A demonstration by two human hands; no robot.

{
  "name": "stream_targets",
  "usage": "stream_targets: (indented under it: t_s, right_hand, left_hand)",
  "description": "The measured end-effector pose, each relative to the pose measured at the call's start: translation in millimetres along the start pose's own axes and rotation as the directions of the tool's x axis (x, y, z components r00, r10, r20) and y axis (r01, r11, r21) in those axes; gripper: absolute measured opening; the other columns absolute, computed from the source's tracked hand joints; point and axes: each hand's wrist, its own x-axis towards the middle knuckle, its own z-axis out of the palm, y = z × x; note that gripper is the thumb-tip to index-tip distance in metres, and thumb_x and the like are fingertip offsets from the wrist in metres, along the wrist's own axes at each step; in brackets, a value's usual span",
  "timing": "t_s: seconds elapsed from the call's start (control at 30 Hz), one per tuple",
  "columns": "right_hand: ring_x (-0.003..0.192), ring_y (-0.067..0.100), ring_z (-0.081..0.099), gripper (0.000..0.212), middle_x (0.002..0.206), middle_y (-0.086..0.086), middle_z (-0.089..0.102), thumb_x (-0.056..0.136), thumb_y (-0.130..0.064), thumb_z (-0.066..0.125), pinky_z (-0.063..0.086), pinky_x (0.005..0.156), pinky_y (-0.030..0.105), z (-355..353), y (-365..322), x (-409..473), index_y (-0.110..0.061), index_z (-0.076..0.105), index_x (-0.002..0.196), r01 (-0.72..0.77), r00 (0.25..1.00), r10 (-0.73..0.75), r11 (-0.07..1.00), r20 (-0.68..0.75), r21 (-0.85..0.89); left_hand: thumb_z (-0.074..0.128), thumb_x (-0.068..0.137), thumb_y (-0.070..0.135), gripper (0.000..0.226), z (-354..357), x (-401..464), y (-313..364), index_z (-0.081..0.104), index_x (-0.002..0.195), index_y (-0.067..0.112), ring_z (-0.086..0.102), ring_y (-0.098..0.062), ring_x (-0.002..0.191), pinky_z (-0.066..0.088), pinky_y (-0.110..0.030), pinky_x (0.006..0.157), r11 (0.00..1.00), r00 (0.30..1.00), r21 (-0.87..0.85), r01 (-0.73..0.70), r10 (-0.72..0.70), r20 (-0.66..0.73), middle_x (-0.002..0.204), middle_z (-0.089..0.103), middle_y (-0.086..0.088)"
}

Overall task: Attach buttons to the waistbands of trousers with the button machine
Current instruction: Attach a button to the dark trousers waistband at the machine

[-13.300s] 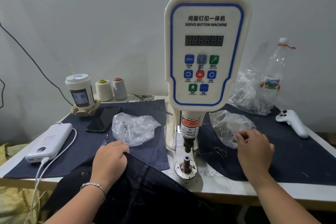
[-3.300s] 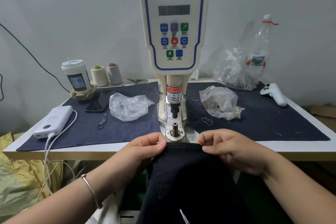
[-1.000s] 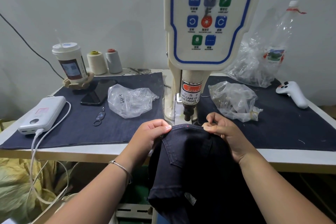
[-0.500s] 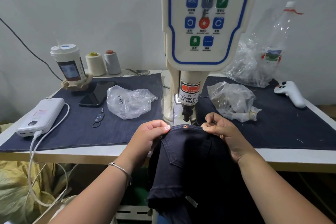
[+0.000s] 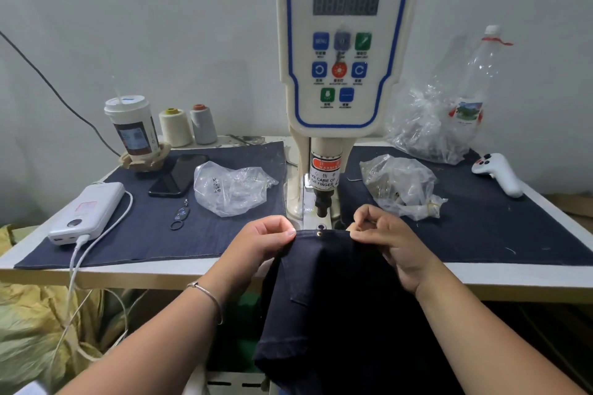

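— Well, dark trousers (image 5: 337, 298) hanging off the tabletop (image 5: 529, 276) front edge, waistband (image 5: 324, 236) stretched flat just below the button machine (image 5: 345, 51) head. Small metal button (image 5: 320, 235) showing on the band.

— And gripped how?

— Pinched at the band's left end by the left hand (image 5: 256, 244), thumb against curled fingers; pinched at the right end by the right hand (image 5: 388, 240), remaining fingers loosely bent above.

— Around the machine?

— Left of it: clear plastic bag (image 5: 231, 186) with small metal bits, phone (image 5: 179, 175), power bank (image 5: 86, 213) with white cable (image 5: 75, 263), lidded cup (image 5: 133, 130), two thread cones (image 5: 189, 125), all on or beside a dark denim mat (image 5: 144, 234). Right: another crumpled bag (image 5: 398, 186), bigger bag (image 5: 426, 128) by a clear bottle (image 5: 478, 83), white controller (image 5: 497, 171).

— Anything blocking?

— Lower die hidden behind the waistband and hands; punch tip (image 5: 322, 207) bare just above the cloth.
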Motion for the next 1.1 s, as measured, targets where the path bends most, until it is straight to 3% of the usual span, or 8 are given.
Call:
stream_targets:
  t_s: [0.33, 0.47, 0.57, 0.73, 0.87, 0.97, 1.03, 1.1]
  right_hand:
    - [0.078, 0.011, 0.058, 0.017, 0.087, 0.007, 0.062, 0.081, 0.002, 0.064, 0.045, 0.074, 0.019, 56, -55, -76, -0.005, 0.051, 0.089, 0.212, 0.936, -0.092, 0.917, 0.339, -0.338]
    - [0.082, 0.016, 0.058, 0.018, 0.087, 0.004, 0.061, 0.085, 0.005, 0.064, 0.045, 0.08, 0.027, 82, -58, -83, -0.007, 0.053, 0.093, 0.288, 0.93, -0.089, 0.78, 0.357, -0.555]
    - [0.07, 0.016, 0.049, 0.026, 0.079, -0.002, 0.052, 0.081, 0.0, 0.07, 0.041, 0.068, 0.027, 93, -56, -89, -0.014, 0.05, 0.092, 0.35, 0.932, -0.181, 0.678, 0.314, -0.646]
    - [0.069, 0.012, 0.046, 0.034, 0.086, -0.012, 0.039, 0.069, 0.001, 0.066, 0.04, 0.062, 0.021, 97, -60, -99, -0.019, 0.041, 0.081, 0.493, 0.864, -0.38, 0.504, 0.331, -0.709]
    - [0.067, 0.023, 0.054, 0.04, 0.08, -0.002, 0.048, 0.067, -0.003, 0.077, 0.051, 0.068, 0.045, 95, -61, -101, -0.016, 0.041, 0.076, 0.399, 0.915, -0.346, 0.696, 0.207, -0.597]
    - [0.074, 0.02, 0.057, 0.03, 0.079, 0.003, 0.057, 0.073, -0.01, 0.075, 0.05, 0.076, 0.035, 82, -63, -101, -0.02, 0.048, 0.08, 0.333, 0.94, -0.277, 0.87, 0.198, -0.364]
    - [0.094, 0.017, 0.064, 0.035, 0.099, 0.001, 0.064, 0.071, -0.02, 0.08, 0.05, 0.088, 0.031, 62, -66, -103, -0.024, 0.056, 0.095, 0.292, 0.954, -0.235, 0.87, 0.188, -0.396]
    - [0.117, 0.004, 0.057, 0.068, 0.123, -0.01, 0.06, 0.064, -0.031, 0.085, 0.044, 0.101, 0.028, 40, -64, -105, -0.034, 0.051, 0.123, 0.18, 0.974, -0.055, 0.774, 0.219, -0.607]
  left_hand:
    - [0.062, 0.079, 0.045, 0.034, 8, -69, 82, 0.061, 0.076, 0.01, 0.05, -0.021, 0.082, 0.036, -0.037, 0.085, 0.898, 0.956, 0.435, -0.066, -0.068, 0.286, 0.082, 0.052, -0.018]
    - [0.066, 0.07, 0.05, 0.047, 29, -78, 107, 0.07, 0.101, 0.014, 0.054, -0.006, 0.118, 0.036, -0.028, 0.104, 0.755, 0.954, 0.634, -0.169, -0.036, 0.298, 0.115, 0.061, 0.008]
    - [0.068, 0.062, 0.06, 0.046, 48, -79, 110, 0.069, 0.1, 0.033, 0.044, 0.003, 0.124, 0.033, -0.022, 0.104, 0.631, 0.967, 0.753, -0.187, -0.016, 0.253, 0.119, 0.054, 0.026]
    - [0.081, 0.077, 0.034, 0.032, 59, -82, 116, 0.071, 0.107, 0.028, 0.06, -0.003, 0.115, 0.039, -0.031, 0.106, 0.719, 0.928, 0.675, -0.166, -0.117, 0.353, 0.114, 0.069, 0.012]
    - [0.085, 0.072, 0.022, 0.03, 66, -78, 123, 0.071, 0.098, 0.023, 0.066, -0.006, 0.096, 0.048, -0.034, 0.095, 0.572, 0.934, 0.799, -0.186, -0.149, 0.324, 0.097, 0.073, 0.01]
    - [0.084, 0.073, 0.024, 0.022, 67, -76, 129, 0.072, 0.091, 0.027, 0.065, -0.004, 0.085, 0.048, -0.026, 0.085, 0.437, 0.948, 0.868, -0.235, -0.092, 0.303, 0.086, 0.072, 0.013]
    - [0.084, 0.074, 0.023, 0.017, 58, -79, 136, 0.072, 0.084, 0.028, 0.064, -0.002, 0.077, 0.047, -0.018, 0.075, 0.453, 0.956, 0.858, -0.243, -0.038, 0.291, 0.077, 0.07, 0.013]
    - [0.082, 0.074, 0.021, 0.013, 45, -83, 142, 0.072, 0.079, 0.027, 0.065, -0.005, 0.076, 0.046, -0.02, 0.075, 0.556, 0.949, 0.79, -0.261, -0.003, 0.315, 0.075, 0.07, 0.008]
